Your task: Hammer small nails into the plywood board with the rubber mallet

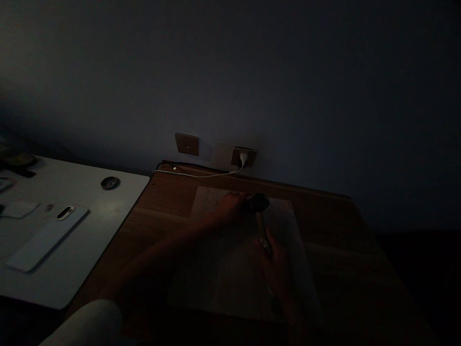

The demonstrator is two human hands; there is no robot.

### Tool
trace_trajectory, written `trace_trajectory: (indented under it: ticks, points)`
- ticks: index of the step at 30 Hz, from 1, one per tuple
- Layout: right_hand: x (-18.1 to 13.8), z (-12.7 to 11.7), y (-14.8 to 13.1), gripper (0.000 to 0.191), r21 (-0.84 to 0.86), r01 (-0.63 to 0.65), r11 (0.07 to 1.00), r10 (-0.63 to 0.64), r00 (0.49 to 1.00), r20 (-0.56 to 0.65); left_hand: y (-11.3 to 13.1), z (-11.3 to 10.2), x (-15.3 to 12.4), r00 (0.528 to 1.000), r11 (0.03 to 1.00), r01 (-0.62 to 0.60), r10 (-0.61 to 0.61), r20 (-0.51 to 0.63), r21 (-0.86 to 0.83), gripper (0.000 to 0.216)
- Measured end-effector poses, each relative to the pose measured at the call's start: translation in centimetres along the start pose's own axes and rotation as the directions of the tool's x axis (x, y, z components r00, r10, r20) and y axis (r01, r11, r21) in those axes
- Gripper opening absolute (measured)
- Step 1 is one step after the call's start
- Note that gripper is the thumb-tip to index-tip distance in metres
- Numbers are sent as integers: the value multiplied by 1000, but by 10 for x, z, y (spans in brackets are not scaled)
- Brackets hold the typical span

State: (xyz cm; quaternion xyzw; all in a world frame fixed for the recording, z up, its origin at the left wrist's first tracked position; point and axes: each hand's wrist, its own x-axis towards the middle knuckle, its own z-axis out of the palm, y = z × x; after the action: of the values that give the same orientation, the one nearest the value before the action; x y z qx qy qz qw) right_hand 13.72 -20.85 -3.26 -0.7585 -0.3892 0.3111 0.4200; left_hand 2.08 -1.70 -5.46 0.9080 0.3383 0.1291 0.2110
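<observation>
In dim light my right hand [276,262] is wrapped round the handle of a hammer [260,218], its dark head at the far end above a pale board [230,278]. Close to the left side of that head is my left hand [230,204], reaching across the board with its fingers drawn together. Whatever those fingertips hold is lost in shadow. A tiny shiny piece [216,202] lies on the board just left of my left hand; its kind is too small to make out.
The pale board lies on a wooden table [338,269] against the wall. A white cable [201,176] runs along the back to a plugged socket [244,157]. On the white table [82,250] at left are a phone [46,242] and a roll of tape [110,183].
</observation>
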Motion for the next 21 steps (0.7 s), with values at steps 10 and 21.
trace_trajectory:
  ticks: [10, 21]
  points:
    - [-5, -11, 12, 87, 23, -91, 996, 92, 995, -37, -15, -65, -82, 968, 964, -248, 243, 56, 97, 16]
    - [-14, -20, 13, 107, -5, -192, 981, 192, 981, -23, -23, -56, -124, 965, 979, -174, 147, 216, 110, 4]
